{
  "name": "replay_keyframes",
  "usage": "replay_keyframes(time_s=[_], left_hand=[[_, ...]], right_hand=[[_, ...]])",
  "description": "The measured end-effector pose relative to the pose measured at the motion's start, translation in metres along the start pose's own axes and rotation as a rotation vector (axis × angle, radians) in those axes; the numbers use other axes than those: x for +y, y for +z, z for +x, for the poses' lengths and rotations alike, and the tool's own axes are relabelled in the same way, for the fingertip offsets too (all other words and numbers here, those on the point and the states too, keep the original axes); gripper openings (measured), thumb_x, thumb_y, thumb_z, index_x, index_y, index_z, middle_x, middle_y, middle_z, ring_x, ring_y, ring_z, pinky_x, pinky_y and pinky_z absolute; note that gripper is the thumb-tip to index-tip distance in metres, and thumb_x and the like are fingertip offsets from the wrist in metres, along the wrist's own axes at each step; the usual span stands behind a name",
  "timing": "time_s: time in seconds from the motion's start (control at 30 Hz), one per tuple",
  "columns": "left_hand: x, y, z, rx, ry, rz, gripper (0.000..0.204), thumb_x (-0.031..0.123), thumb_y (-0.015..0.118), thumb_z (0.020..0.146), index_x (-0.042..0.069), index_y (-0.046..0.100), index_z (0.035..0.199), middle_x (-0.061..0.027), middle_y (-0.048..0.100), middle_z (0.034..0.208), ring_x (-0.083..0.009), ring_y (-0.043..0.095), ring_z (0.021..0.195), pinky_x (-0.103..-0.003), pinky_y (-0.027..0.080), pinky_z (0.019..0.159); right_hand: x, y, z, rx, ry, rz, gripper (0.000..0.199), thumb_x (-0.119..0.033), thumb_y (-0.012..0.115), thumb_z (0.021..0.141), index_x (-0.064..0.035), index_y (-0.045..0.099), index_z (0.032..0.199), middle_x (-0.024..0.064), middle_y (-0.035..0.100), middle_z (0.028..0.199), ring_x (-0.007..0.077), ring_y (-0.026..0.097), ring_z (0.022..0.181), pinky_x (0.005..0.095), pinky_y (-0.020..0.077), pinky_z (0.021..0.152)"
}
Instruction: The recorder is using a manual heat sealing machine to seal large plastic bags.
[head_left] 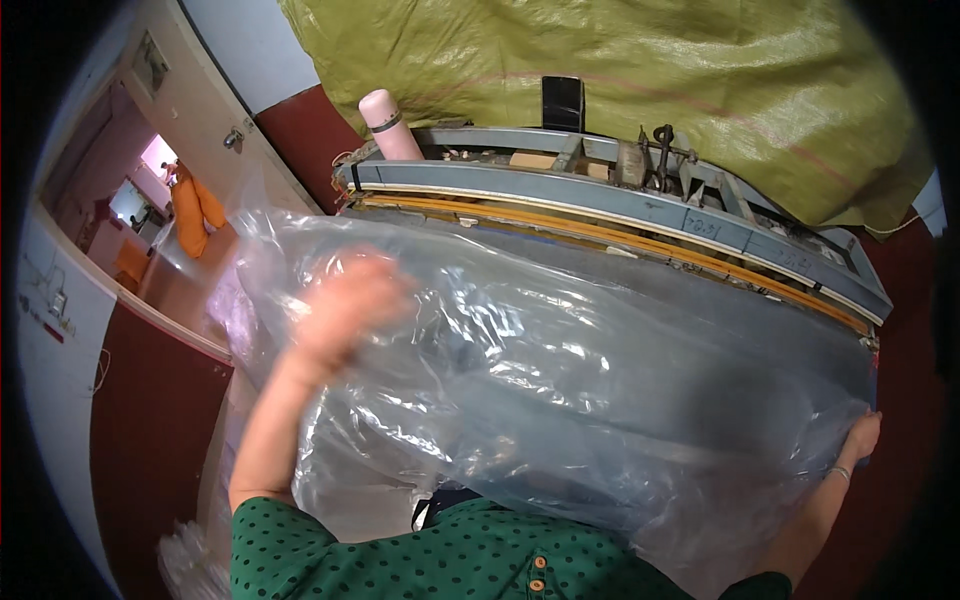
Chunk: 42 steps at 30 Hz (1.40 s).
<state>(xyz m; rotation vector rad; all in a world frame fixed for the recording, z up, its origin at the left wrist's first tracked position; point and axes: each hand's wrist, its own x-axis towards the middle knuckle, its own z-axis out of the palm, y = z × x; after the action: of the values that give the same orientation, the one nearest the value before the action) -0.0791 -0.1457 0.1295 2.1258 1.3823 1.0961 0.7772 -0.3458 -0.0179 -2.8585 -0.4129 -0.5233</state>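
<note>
A wide sheet of clear plastic film (530,390) lies wrinkled and shiny over a grey work table (640,272), its near part hanging toward my body. Smeared by motion, my left hand (355,300) is over the left part of the film; its fingers cannot be made out. At the table's right end, my right hand (863,437) is closed on the edge of the plastic film, with its fingertips partly hidden.
Along the table's far side runs a grey metal frame (620,215) with orange strips (600,233) and a metal clamp (660,160). A pink bottle (390,125) stands at its left end. Behind hangs a yellow-green tarp (640,60). An open door (205,105) is at left.
</note>
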Motion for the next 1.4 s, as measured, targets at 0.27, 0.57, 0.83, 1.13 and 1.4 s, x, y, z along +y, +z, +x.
replay_keyframes(time_s=[0.27,0.57,0.83,1.13,1.4], left_hand=[[-0.163,0.035,-0.019,-0.219,-0.263,0.713,0.058,0.035,0.051,0.089,0.011,0.032,0.139,-0.0152,0.027,0.145,-0.0364,0.017,0.136,-0.053,0.019,0.106],[-0.072,0.119,-0.006,-0.459,0.22,0.471,0.058,0.028,0.05,0.09,0.002,0.029,0.138,-0.0142,0.037,0.141,-0.0299,0.03,0.132,-0.037,0.024,0.108],[-0.112,0.028,0.059,0.624,-0.222,-1.408,0.026,0.022,0.051,0.092,0.0,0.053,0.105,-0.0138,0.061,0.094,-0.0175,0.061,0.08,-0.029,0.052,0.072],[-0.054,0.138,0.007,-0.502,0.25,0.351,0.061,0.04,0.05,0.089,-0.002,0.036,0.133,-0.0183,0.036,0.138,-0.0338,0.028,0.132,-0.045,0.027,0.105],[-0.071,0.171,0.045,-0.346,0.166,0.476,0.066,0.043,0.05,0.089,0.0,0.033,0.136,-0.017,0.029,0.144,-0.0337,0.022,0.135,-0.049,0.022,0.106]], right_hand=[[-0.001,0.0,0.001,0.019,-0.052,-0.025,0.033,-0.032,0.042,0.092,-0.0037,0.055,0.104,0.0192,0.062,0.102,0.0389,0.059,0.093,0.0495,0.0462,0.074],[0.0,0.002,0.005,0.013,-0.025,-0.029,0.033,-0.032,0.043,0.092,-0.0038,0.054,0.104,0.0185,0.062,0.104,0.0396,0.058,0.094,0.0488,0.0463,0.076],[0.015,0.021,0.014,0.05,-0.058,-0.03,0.035,-0.035,0.041,0.092,-0.0058,0.054,0.106,0.0189,0.061,0.104,0.0401,0.058,0.095,0.049,0.0463,0.076],[0.01,0.014,0.012,0.028,-0.044,-0.017,0.036,-0.035,0.041,0.092,-0.0063,0.054,0.108,0.0198,0.061,0.103,0.0404,0.057,0.096,0.0494,0.046,0.077],[0.03,0.019,0.023,0.004,-0.001,0.199,0.038,-0.038,0.047,0.091,-0.0032,0.059,0.103,0.0161,0.064,0.099,0.0343,0.06,0.091,0.0408,0.0466,0.077]])
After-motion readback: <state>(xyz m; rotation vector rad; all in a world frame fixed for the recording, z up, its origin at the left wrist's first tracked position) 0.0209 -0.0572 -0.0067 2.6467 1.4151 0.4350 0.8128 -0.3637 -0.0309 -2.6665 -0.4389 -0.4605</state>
